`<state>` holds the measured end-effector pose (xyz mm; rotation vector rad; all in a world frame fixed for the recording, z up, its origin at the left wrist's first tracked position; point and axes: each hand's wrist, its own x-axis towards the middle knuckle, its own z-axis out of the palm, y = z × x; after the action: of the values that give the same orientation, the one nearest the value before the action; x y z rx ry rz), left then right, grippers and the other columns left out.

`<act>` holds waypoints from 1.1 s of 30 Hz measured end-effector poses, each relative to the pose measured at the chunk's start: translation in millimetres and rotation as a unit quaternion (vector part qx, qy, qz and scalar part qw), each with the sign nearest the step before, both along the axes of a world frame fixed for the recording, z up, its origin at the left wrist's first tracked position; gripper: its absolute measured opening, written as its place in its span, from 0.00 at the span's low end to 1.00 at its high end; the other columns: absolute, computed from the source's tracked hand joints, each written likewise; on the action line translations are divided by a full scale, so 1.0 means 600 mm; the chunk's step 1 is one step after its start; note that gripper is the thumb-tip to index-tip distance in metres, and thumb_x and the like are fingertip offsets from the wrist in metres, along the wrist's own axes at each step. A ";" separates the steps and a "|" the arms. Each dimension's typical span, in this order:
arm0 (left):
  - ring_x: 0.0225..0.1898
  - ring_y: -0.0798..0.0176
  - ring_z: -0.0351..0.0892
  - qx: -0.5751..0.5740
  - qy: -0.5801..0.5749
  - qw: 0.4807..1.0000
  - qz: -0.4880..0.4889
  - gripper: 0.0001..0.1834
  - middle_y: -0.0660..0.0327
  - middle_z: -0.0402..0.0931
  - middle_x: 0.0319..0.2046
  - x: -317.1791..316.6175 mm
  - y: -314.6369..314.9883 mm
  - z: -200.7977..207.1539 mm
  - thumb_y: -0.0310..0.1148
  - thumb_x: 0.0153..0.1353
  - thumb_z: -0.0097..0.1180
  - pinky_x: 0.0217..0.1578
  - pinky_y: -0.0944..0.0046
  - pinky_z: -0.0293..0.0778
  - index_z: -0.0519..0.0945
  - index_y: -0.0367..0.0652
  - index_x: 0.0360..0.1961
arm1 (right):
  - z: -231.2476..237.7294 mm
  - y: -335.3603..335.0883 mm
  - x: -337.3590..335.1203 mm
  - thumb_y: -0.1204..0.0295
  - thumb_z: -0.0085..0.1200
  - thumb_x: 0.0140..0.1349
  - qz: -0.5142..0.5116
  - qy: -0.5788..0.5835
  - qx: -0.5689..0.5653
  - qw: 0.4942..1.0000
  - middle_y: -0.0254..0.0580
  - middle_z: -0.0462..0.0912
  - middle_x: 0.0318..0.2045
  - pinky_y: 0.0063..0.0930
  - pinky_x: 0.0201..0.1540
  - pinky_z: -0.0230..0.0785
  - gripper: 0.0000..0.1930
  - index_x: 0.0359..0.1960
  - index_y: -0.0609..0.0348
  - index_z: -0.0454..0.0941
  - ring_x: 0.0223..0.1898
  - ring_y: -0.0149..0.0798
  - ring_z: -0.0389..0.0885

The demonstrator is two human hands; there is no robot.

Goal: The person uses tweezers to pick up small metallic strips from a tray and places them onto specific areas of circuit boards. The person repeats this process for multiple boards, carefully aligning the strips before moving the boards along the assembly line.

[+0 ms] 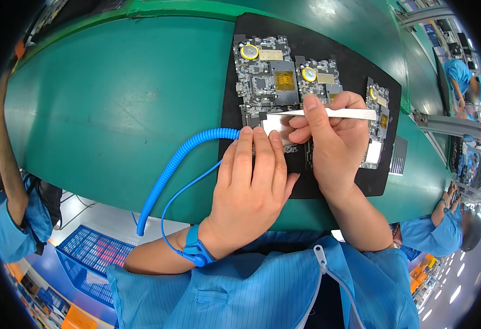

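Between the thumb and fingers of my right hand (pixel 336 137) is a pair of white tweezers (pixel 353 113), its tips over a silvery-white plate (pixel 276 127) on the lower part of a circuit board (pixel 259 82). My left hand (pixel 251 186) lies with fingers stretched, the fingertips touching the board at that plate's near edge. This board carries a round coin cell (pixel 249 52) and an amber film patch (pixel 285 81). Behind my right hand a second circuit board (pixel 319 82) is partly hidden. Farther right lies a third circuit board (pixel 377 123).
The boards rest on a black mat (pixel 355 68) on a green table (pixel 114 98). A coiled blue cord (pixel 180 156) runs near my left wrist, which wears a blue wrist strap (pixel 196 249). A blue basket (pixel 95 252) stands low left. Other people sit at both sides.
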<state>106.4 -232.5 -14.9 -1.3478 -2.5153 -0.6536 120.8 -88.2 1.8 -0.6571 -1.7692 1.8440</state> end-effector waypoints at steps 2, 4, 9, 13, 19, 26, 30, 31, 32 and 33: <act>0.50 0.41 0.71 0.002 -0.014 1.000 -0.001 0.31 0.41 0.70 0.51 -0.002 0.001 0.002 0.39 0.46 0.65 0.46 0.49 0.71 0.75 0.29 0.49 | -0.002 0.001 0.000 0.75 0.57 0.63 0.001 0.000 0.001 1.000 0.42 0.79 0.20 0.16 0.21 0.76 0.14 0.35 0.61 0.61 0.21 0.27 0.81; 0.50 0.41 0.70 0.023 -0.039 0.999 -0.015 0.30 0.40 0.68 0.52 -0.011 -0.001 0.007 0.38 0.45 0.66 0.46 0.49 0.70 0.75 0.29 0.47 | -0.001 0.000 0.000 0.76 0.57 0.63 0.002 0.004 0.003 1.000 0.43 0.79 0.21 0.16 0.21 0.75 0.13 0.35 0.61 0.61 0.21 0.27 0.81; 0.51 0.40 0.68 0.019 -0.089 0.995 -0.039 0.30 0.38 0.65 0.55 -0.029 0.001 0.021 0.38 0.42 0.68 0.48 0.48 0.69 0.75 0.30 0.45 | -0.004 -0.001 -0.001 0.76 0.57 0.63 0.003 0.003 0.004 1.000 0.43 0.79 0.22 0.16 0.21 0.76 0.13 0.35 0.61 0.61 0.21 0.27 0.81; 0.52 0.39 0.67 0.005 -0.100 0.994 -0.042 0.31 0.37 0.64 0.56 -0.027 -0.001 0.028 0.37 0.42 0.68 0.49 0.47 0.68 0.74 0.29 0.46 | -0.008 -0.007 0.003 0.77 0.56 0.63 -0.011 0.013 0.057 0.998 0.43 0.79 0.25 0.16 0.22 0.76 0.13 0.35 0.61 0.60 0.22 0.27 0.82; 0.59 0.34 0.62 -0.005 -0.100 0.995 -0.016 0.36 0.35 0.63 0.57 0.012 -0.012 0.012 0.37 0.46 0.66 0.56 0.45 0.65 0.71 0.25 0.54 | -0.007 -0.011 0.011 0.78 0.55 0.63 0.006 0.068 0.046 0.997 0.45 0.78 0.27 0.17 0.23 0.77 0.13 0.37 0.61 0.60 0.25 0.28 0.82; 0.61 0.33 0.61 -0.006 -0.097 0.995 -0.017 0.36 0.34 0.63 0.57 0.014 -0.013 0.006 0.38 0.49 0.64 0.58 0.45 0.65 0.70 0.25 0.56 | -0.019 -0.016 0.015 0.79 0.57 0.61 0.055 0.066 0.110 0.990 0.43 0.79 0.27 0.18 0.24 0.77 0.12 0.35 0.65 0.63 0.25 0.27 0.82; 0.61 0.34 0.62 -0.009 -0.091 0.996 -0.014 0.35 0.35 0.64 0.57 0.013 -0.013 0.008 0.38 0.49 0.63 0.58 0.45 0.65 0.71 0.25 0.55 | -0.025 -0.019 0.013 0.79 0.60 0.59 0.045 0.059 0.120 0.990 0.39 0.77 0.26 0.16 0.23 0.75 0.12 0.34 0.65 0.65 0.25 0.25 0.80; 0.61 0.34 0.62 -0.009 -0.089 0.996 -0.012 0.35 0.34 0.64 0.56 0.013 -0.012 0.008 0.38 0.49 0.63 0.58 0.45 0.65 0.71 0.24 0.55 | -0.029 -0.018 0.013 0.79 0.60 0.59 0.039 0.055 0.143 0.987 0.38 0.77 0.25 0.16 0.23 0.75 0.12 0.33 0.64 0.65 0.24 0.24 0.80; 0.61 0.34 0.62 -0.009 -0.087 0.996 -0.009 0.35 0.34 0.64 0.56 0.014 -0.012 0.008 0.38 0.49 0.63 0.58 0.45 0.65 0.71 0.24 0.55 | -0.033 -0.017 0.014 0.79 0.60 0.59 0.034 0.051 0.165 0.984 0.37 0.76 0.25 0.15 0.23 0.74 0.12 0.33 0.64 0.65 0.24 0.24 0.79; 0.60 0.35 0.63 -0.013 -0.075 0.997 -0.006 0.34 0.35 0.65 0.56 0.014 -0.011 0.007 0.39 0.50 0.62 0.58 0.47 0.65 0.71 0.24 0.54 | -0.036 -0.018 0.015 0.79 0.60 0.59 0.034 0.058 0.182 0.981 0.36 0.76 0.24 0.15 0.22 0.73 0.12 0.33 0.63 0.65 0.24 0.24 0.79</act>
<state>114.8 -239.3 -10.5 -1.3717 -2.6421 -0.7537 129.5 -99.1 -19.6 -0.3452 -1.9990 1.5067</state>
